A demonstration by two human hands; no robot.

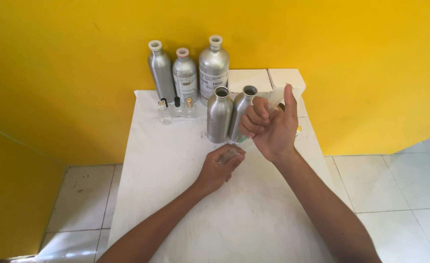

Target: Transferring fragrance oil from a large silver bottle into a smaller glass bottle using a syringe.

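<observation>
On the white bench (pixel 176 195), the left hand (pixel 219 168) has its grip closed around a small clear glass vial (pixel 228 156); just above, the right hand (pixel 271 129) has fingers curled on a syringe (pixel 273 104), thumb raised, beside two open aluminium bottles (pixel 229 114)

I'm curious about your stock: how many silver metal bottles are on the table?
5. Three capped ones stand along the wall; two open ones stand in front, the second partly behind the right hand.
</observation>
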